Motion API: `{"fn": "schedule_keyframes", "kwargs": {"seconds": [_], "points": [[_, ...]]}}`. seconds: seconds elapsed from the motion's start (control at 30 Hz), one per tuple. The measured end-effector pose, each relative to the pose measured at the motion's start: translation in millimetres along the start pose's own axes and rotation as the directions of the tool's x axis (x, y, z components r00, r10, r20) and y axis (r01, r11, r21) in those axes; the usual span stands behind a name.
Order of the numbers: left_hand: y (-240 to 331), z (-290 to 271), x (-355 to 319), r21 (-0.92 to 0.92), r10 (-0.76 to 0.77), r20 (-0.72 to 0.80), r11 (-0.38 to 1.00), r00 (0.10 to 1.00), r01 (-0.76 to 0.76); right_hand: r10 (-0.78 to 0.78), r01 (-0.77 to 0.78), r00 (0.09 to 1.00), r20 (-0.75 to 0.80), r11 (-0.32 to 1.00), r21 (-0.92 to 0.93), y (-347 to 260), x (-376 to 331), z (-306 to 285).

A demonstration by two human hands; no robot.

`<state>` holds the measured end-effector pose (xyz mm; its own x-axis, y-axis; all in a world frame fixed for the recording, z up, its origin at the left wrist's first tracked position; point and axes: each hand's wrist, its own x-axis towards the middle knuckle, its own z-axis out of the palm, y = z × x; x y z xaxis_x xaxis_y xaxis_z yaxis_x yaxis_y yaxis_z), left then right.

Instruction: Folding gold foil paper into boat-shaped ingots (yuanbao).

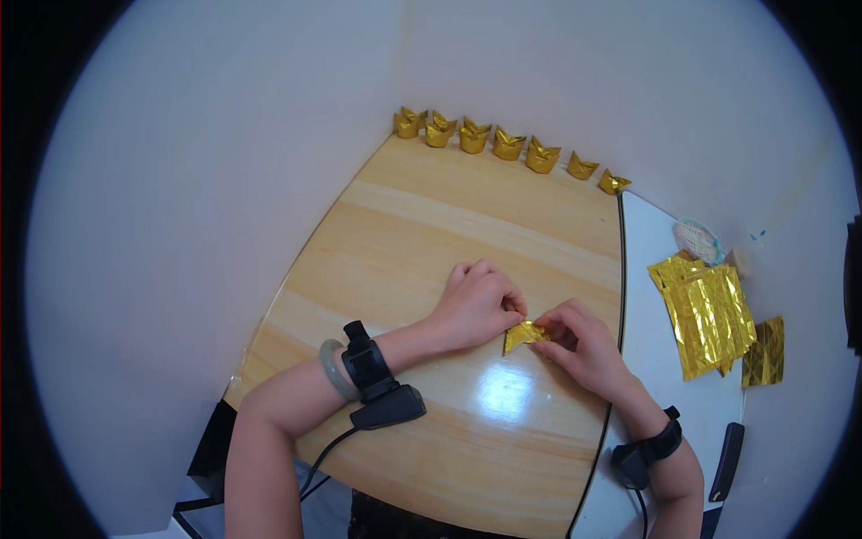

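Between my hands is a small piece of folded gold foil paper (519,337), just above or on the wooden table. My left hand (480,304) pinches its upper edge with thumb and forefinger. From the other side, my right hand (582,346) grips the right end of the same piece, with the thumb below and fingers above. The part under my right fingers is hidden. Along the table's far edge stands a row of several finished-looking folded gold paper ingots (508,144), the two rightmost smaller than the others.
A white surface (642,269) adjoins the wooden table (404,242) on the right. It bears a stack of gold foil sheets (709,314), one smaller gold piece (764,352), a white mesh item (698,239) and a dark, long object (727,463). Walls enclose the left and far sides.
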<state>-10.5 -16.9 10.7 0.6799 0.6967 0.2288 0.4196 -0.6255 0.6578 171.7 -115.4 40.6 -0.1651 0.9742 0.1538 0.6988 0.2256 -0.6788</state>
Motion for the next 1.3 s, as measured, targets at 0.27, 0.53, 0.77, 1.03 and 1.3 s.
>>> {"fn": "schedule_keyframes", "kwargs": {"seconds": [0.27, 0.53, 0.77, 1.03, 1.3], "points": [[1.2, -4.9, -2.0, 0.022, 0.057, 0.018, 0.998, 0.998, -0.057, -0.027, 0.027, 0.999, -0.032, 1.000, -0.002, 5.4, -3.6, 2.0], [0.9, -0.8, -1.2, 0.054, 0.033, -0.020, 0.998, 0.999, -0.032, -0.056, 0.055, 0.996, -0.076, 0.998, -0.015, 7.6, -4.1, 4.1], [0.2, 0.1, -0.2, 0.033, 0.097, -0.012, 0.995, 0.995, -0.097, -0.185, 0.165, 0.977, -0.105, 0.971, -0.172, 9.3, -6.4, 5.4], [5.6, -18.9, -6.7, 0.340, 0.432, 0.105, 0.831, 0.896, -0.441, -0.342, 0.371, 0.923, 0.176, 0.677, -0.635, -14.0, -25.1, -2.9], [11.8, -24.8, -8.1, 0.343, 0.470, 0.125, 0.806, 0.874, -0.483, -0.180, 0.459, 0.882, 0.436, 0.543, -0.703, -34.6, -45.9, -15.1]]}}
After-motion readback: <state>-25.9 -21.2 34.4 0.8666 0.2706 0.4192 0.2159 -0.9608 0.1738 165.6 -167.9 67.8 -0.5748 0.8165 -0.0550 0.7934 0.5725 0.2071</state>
